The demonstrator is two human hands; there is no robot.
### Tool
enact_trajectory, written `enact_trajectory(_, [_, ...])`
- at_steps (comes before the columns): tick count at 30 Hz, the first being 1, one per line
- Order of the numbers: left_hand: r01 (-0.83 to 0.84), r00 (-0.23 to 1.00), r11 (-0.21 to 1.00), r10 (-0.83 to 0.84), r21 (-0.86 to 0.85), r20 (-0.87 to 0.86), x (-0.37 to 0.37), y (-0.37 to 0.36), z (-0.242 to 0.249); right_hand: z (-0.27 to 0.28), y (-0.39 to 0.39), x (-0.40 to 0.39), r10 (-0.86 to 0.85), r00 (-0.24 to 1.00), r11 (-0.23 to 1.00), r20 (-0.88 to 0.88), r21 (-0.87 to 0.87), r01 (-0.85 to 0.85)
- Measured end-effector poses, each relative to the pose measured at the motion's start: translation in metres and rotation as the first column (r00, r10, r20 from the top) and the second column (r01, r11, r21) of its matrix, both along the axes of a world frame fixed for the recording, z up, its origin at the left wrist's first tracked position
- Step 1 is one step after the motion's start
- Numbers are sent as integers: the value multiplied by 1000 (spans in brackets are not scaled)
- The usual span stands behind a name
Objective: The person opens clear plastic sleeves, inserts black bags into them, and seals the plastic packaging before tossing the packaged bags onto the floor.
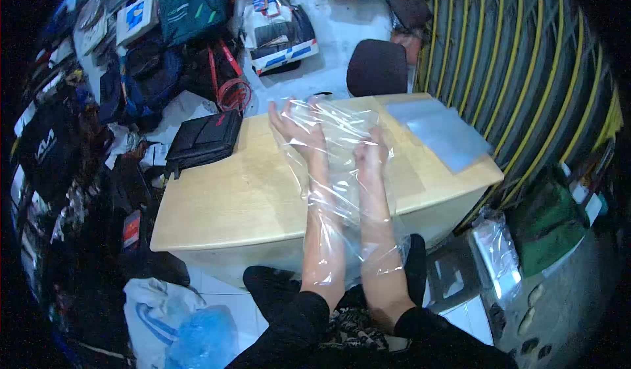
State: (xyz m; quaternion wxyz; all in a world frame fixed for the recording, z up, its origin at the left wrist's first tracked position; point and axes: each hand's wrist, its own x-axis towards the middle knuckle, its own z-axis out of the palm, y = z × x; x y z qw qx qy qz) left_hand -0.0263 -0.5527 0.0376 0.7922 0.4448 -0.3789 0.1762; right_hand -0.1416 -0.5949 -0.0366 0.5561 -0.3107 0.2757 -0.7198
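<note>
A large clear plastic bag (348,129) covers both my hands and most of my forearms, its film wrinkled and shiny. Inside it, my left hand (299,134) is raised over the far part of the wooden table (223,204), fingers spread and bent, pushing the film outward. My right hand (371,150) is also within the bag, fingers curled into a fist; whether film is pinched in them is hidden by glare. Near my right hand, a stack of clear plastic sheets or bags (442,132) lies flat on the table's right end.
A black leather-like case (205,140) rests at the table's left end. A dark chair back (376,68) stands beyond the far edge. Bags and packages crowd the left side. A ribbed grey-and-yellow shutter (519,60) lines the right, with a green bag (549,227) below.
</note>
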Motion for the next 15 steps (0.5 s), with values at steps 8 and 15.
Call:
enact_trajectory(8, [177,983,910,-181,375,-24,-5,28,-18,10,0,43,-346,719,935,-603,-284,212])
enact_trajectory(15, [175,978,945,-199,278,59,39,11,-45,28,16,61,-393,486,919,-780,-329,216])
